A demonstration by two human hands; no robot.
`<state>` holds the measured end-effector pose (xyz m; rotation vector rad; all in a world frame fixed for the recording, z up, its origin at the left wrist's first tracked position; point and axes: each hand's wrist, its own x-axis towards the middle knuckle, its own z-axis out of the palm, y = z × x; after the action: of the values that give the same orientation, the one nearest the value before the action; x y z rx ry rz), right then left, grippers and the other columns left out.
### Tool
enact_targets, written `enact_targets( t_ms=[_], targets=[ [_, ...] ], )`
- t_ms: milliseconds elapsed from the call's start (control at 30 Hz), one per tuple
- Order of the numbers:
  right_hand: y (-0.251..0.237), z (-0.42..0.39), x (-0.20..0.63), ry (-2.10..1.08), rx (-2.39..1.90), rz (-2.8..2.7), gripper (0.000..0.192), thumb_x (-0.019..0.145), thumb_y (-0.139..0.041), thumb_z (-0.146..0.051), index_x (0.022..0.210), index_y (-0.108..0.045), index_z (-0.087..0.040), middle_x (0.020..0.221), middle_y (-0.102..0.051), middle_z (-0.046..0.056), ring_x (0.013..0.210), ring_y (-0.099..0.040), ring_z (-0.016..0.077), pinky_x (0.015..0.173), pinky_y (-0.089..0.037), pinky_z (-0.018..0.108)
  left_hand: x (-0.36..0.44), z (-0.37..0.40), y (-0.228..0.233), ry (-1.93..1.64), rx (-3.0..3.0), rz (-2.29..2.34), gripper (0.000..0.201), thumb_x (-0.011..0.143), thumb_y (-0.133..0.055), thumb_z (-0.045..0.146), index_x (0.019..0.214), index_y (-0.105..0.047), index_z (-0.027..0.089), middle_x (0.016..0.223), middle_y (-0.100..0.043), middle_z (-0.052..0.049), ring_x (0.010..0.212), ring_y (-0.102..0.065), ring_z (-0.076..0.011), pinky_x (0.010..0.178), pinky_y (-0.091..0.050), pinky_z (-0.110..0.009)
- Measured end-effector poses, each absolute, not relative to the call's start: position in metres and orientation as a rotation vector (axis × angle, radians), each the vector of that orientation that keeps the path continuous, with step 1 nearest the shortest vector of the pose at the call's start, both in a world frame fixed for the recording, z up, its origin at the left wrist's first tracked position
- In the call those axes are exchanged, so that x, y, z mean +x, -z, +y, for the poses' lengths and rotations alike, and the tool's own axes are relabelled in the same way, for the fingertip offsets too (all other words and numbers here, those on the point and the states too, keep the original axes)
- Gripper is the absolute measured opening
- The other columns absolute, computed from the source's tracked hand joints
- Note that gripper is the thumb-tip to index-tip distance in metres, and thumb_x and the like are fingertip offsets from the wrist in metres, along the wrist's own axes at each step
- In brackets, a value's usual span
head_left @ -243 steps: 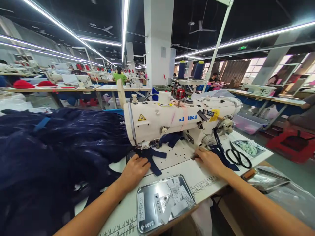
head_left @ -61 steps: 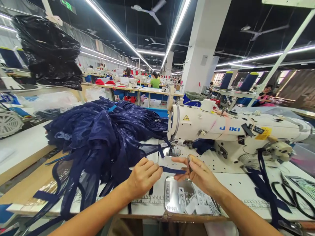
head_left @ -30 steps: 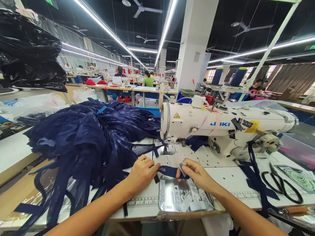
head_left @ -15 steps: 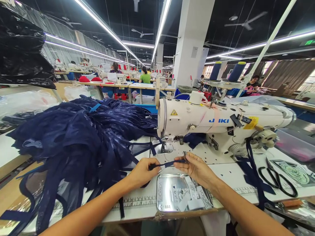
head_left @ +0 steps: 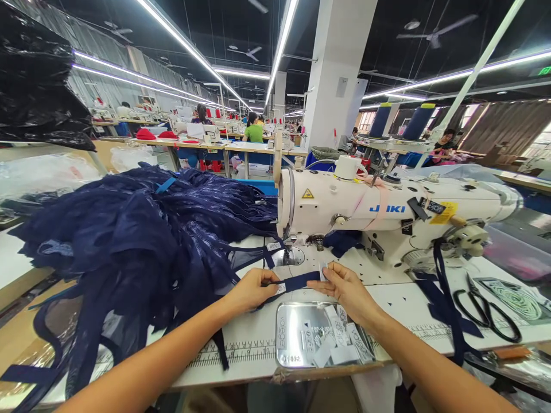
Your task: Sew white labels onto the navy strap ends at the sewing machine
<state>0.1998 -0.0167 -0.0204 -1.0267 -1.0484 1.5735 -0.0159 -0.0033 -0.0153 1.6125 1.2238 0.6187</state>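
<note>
At my sewing bench, seen from the camera on my head, I hold a navy strap (head_left: pixel 297 281) stretched flat on the white table (head_left: pixel 400 307), just in front of the needle plate of the white sewing machine (head_left: pixel 387 215). My left hand (head_left: pixel 252 289) pinches the strap's left end, where a small white label (head_left: pixel 281 287) sits against my fingertips, my fingers curled together over the fabric. My right hand (head_left: pixel 346 289) pinches the strap's right end between thumb and forefinger, along with a small pale tag (head_left: pixel 322 271) that stands up from it. Left of the sewing machine, a heap of sheer navy garments (head_left: pixel 129 241) spreads across the table and spills over its near edge. In front of the machine, just below my hands, a metal tray (head_left: pixel 286 344) holds loose white labels. To the right of the machine's base lie black scissors (head_left: pixel 484 312), with dark blue strips (head_left: pixel 443 298) hanging from the handwheel end.
</note>
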Motion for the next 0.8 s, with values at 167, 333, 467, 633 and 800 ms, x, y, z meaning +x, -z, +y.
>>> enact_targets(
  t_ms=[167, 333, 467, 633, 800],
  targets=[
    [0.016, -0.016, 0.2, -1.493, -1.137, -1.221, 0.044, 0.062, -0.066, -0.051, 0.059, -0.035, -0.02, 0.053, -0.025, -0.01, 0.074, -0.066, 0.0212, 0.088, -0.039, 0.034, -0.017, 0.005, 0.02, -0.59, 1.635, 1.166, 0.022, 0.06, -0.057, 0.033, 0.067, -0.061, 0.012, 0.057, -0.054, 0.003, 0.052, -0.044, -0.0096, 0.049, -0.033, -0.02],
    [0.019, -0.011, 0.197, -1.357, -1.217, -1.396, 0.045, 0.065, -0.059, -0.057, 0.06, -0.034, -0.02, 0.053, -0.035, -0.008, 0.06, -0.063, 0.0185, 0.077, -0.043, 0.036, -0.023, 0.0, 0.015, -0.609, 1.596, 1.158, 0.022, 0.059, -0.056, 0.032, 0.066, -0.061, 0.012, 0.059, -0.054, 0.003, 0.055, -0.044, -0.01, 0.051, -0.033, -0.02],
    [0.017, -0.011, 0.188, -1.023, -1.168, -1.701, 0.036, 0.075, -0.05, -0.052, 0.061, -0.038, -0.02, 0.067, -0.055, 0.001, 0.071, -0.059, 0.0188, 0.07, -0.044, 0.034, -0.039, -0.01, 0.004, -0.551, 1.562, 1.247, 0.024, 0.058, -0.056, 0.031, 0.068, -0.062, 0.011, 0.053, -0.051, 0.004, 0.049, -0.039, -0.0077, 0.046, -0.027, -0.019],
    [0.008, -0.012, 0.161, -0.987, -0.962, -2.125, 0.018, 0.084, -0.041, -0.031, 0.073, -0.048, -0.02, 0.099, -0.059, 0.007, 0.095, -0.053, 0.0202, 0.067, -0.045, 0.03, -0.065, -0.016, 0.003, -0.467, 1.667, 1.31, 0.023, 0.061, -0.051, 0.024, 0.075, -0.063, 0.01, 0.056, -0.055, 0.003, 0.049, -0.042, -0.0085, 0.045, -0.028, -0.019],
    [0.012, -0.012, 0.136, -0.807, -0.714, -2.524, 0.014, 0.084, -0.039, -0.02, 0.085, -0.053, -0.02, 0.093, -0.06, 0.006, 0.085, -0.054, 0.018, 0.074, -0.042, 0.033, -0.081, -0.034, 0.01, -0.474, 2.065, 1.515, 0.023, 0.067, -0.048, 0.014, 0.088, -0.058, 0.014, 0.067, -0.057, 0.002, 0.058, -0.05, -0.0113, 0.054, -0.036, -0.021]
  ],
)
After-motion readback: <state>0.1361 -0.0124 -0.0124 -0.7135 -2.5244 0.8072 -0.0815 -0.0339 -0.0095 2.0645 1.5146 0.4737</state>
